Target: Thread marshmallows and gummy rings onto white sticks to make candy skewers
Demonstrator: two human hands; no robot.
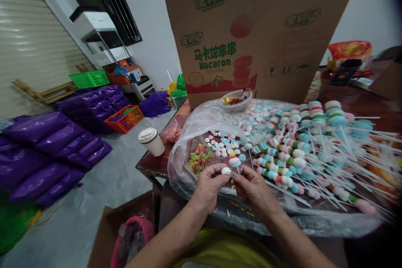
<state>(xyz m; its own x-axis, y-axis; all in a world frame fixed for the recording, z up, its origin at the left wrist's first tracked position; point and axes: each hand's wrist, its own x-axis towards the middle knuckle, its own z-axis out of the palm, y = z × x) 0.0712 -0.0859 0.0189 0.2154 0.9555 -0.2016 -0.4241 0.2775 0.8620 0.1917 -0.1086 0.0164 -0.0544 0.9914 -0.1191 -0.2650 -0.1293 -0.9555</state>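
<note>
My left hand (pixel 207 186) pinches a white marshmallow (pixel 226 171) between thumb and fingers. Close beside it, my right hand (pixel 255 187) grips the stick of a candy skewer (pixel 234 161), whose upright end carries blue, pink, white, yellow and reddish pieces. Just beyond my hands lie loose pastel marshmallows (pixel 221 146) and a heap of small coloured ring candies (pixel 200 160). To the right, many finished-looking skewers (pixel 282 155) are piled with their white sticks pointing right. A clear plastic sheet (pixel 177 159) lies under the sweets.
A large cardboard box (pixel 220 21) stands behind the pile, with a clear bowl (pixel 241 104) of wrapped sweets before it. A lidded white cup (pixel 153 142) stands at the table's left corner. Purple bags (pixel 53 150) and an orange basket (pixel 125 119) sit on the floor.
</note>
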